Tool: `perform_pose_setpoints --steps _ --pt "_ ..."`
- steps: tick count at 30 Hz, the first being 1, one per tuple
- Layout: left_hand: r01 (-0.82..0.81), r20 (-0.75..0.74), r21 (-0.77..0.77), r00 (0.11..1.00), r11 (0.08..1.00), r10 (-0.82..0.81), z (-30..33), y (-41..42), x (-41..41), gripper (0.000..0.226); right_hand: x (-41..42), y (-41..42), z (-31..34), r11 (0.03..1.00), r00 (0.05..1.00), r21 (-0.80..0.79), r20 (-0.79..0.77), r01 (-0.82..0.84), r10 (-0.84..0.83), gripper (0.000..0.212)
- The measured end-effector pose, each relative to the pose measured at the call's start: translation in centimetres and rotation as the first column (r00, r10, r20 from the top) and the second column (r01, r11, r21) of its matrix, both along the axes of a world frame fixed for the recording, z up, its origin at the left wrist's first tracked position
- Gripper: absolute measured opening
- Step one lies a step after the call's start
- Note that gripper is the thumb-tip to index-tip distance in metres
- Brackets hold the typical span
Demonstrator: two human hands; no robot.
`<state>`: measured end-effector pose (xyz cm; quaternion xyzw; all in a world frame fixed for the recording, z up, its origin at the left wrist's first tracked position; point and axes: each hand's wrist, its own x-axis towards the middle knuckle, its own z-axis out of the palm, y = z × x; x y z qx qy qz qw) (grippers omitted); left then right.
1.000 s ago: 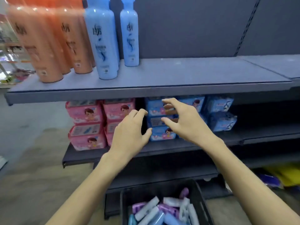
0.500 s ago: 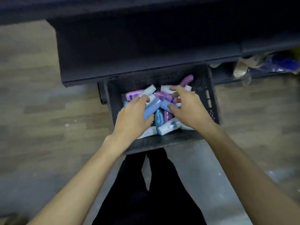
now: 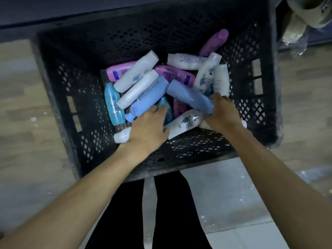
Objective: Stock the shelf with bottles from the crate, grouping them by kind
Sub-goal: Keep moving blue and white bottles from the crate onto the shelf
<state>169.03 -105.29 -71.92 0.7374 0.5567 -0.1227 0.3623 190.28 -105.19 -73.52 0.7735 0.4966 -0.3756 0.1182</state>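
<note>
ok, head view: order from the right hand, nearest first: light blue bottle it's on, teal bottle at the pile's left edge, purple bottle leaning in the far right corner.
From the right hand:
1. Light blue bottle, gripped.
2. Purple bottle, far right corner.
3. Teal bottle, left edge of the pile.

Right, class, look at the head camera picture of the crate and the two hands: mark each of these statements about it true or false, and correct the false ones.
1. The right hand grips a light blue bottle. True.
2. The crate is red with solid walls. False: it is black, with perforated walls.
3. All the bottles stand upright in rows. False: they lie jumbled on their sides.
4. The left hand reaches among the bottles, by a second light blue bottle. True.
5. A purple bottle leans in the crate's far right corner. True.
6. Every bottle in the crate is white. False: there are white, purple, light blue and teal ones.
</note>
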Motion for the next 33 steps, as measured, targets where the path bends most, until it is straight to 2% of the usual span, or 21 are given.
perform_pose_setpoints --steps 5,9,12,15,19,24,28,30,33 --pt "0.11 -0.015 0.148 0.994 0.983 -0.109 -6.2 1.3 4.6 0.055 1.0 0.7 -3.3 0.999 0.998 -0.02 0.045 -0.037 0.038 0.046" --pt "0.249 -0.008 0.215 0.967 0.944 -0.254 -10.7 3.8 7.2 0.071 2.0 0.2 -5.6 0.999 0.997 -0.014 0.063 -0.045 0.046 0.054" --pt "0.374 -0.095 0.337 0.926 0.864 -0.364 -13.0 5.1 8.5 0.056 2.6 -0.2 -6.7 0.998 0.996 -0.018 0.074 -0.055 0.056 0.058" --pt "0.432 -0.157 0.307 0.902 0.848 -0.402 -13.1 5.9 9.6 0.043 3.1 -0.6 -7.0 0.995 0.989 -0.016 0.112 -0.1 0.101 0.058" --pt "0.499 -0.273 0.239 0.858 0.833 -0.435 -12.7 6.4 10.4 0.046 3.1 -1.0 -7.1 0.992 0.986 0.048 0.124 -0.118 0.111 0.047" --pt "0.504 -0.315 0.216 0.847 0.836 -0.429 -11.5 7.0 10.8 0.048 3.5 -0.4 -5.9 0.983 0.988 0.127 0.1 -0.132 0.12 0.041" --pt "0.346 -0.165 0.168 0.933 0.923 -0.32 -10.2 7.7 9.6 0.056 4.2 0.4 -3.4 0.959 0.993 0.26 -0.008 -0.114 0.12 0.048" --pt "0.25 -0.076 0.124 0.967 0.96 -0.242 -8.8 8.4 8.5 0.056 4.1 1.3 -1.2 0.922 0.994 0.384 -0.076 -0.044 0.079 0.06" --pt "0.164 0.016 0.06 0.986 0.985 -0.165 -5.5 9.9 6.3 0.057 3.7 2.9 2.5 0.807 0.965 0.56 -0.257 0.188 -0.047 0.075"
